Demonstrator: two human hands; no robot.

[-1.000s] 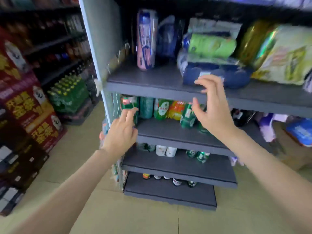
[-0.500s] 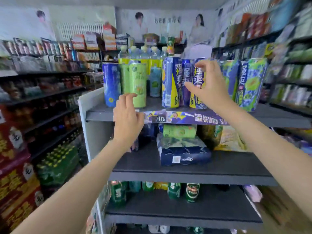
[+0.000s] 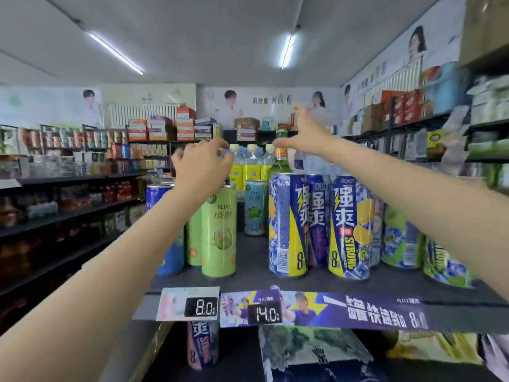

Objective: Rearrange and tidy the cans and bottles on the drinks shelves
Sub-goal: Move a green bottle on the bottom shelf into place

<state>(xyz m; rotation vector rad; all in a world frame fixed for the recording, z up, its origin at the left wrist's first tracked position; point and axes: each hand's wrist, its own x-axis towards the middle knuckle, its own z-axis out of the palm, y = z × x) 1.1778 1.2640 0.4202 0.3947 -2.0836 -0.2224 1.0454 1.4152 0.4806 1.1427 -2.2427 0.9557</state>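
The bottles stand in a row at the far side of the top shelf, behind the cans, and both hands have risen from the cans to that row: the left hand curls its fingers round the cap and neck of the leftmost bottle, while the right hand hangs spread and holding nothing just over the green bottle. I judge the tidying is turning from the near cans to the bottles behind. Half a second ago the right hand touched a blue can and the left hovered at the shelf lip.
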